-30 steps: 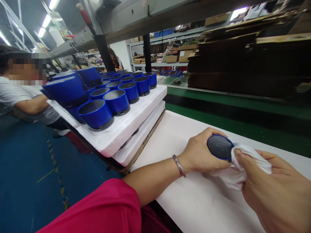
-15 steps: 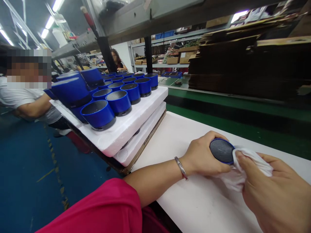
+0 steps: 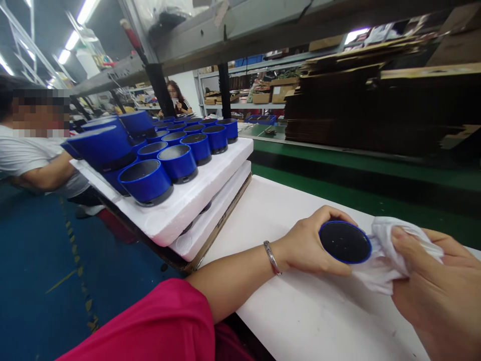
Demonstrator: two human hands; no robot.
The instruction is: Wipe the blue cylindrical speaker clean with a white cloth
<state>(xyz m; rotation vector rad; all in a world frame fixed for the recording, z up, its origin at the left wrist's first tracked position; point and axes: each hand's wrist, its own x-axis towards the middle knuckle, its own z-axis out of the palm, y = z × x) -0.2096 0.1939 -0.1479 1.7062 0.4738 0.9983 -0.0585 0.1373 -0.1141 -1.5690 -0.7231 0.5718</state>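
My left hand, with a silver bracelet at the wrist, is wrapped round a small round speaker. The speaker has a blue rim and a dark mesh top that faces me; its underside is hidden. Bunched in my right hand is a white cloth, pinched under the thumb just right of the speaker. A fold of the cloth hangs down beside the speaker's right edge. Both hands are over the white tabletop.
Left of the table, several blue speakers stand on stacked white foam trays, some piled two high. A green conveyor belt runs behind the table. A co-worker sits at far left, another person farther back. A metal shelf beam crosses overhead.
My right hand and the cloth have moved right, off the speaker's edge. The speaker's top has turned more toward me and shows more fully. My left hand keeps its hold.
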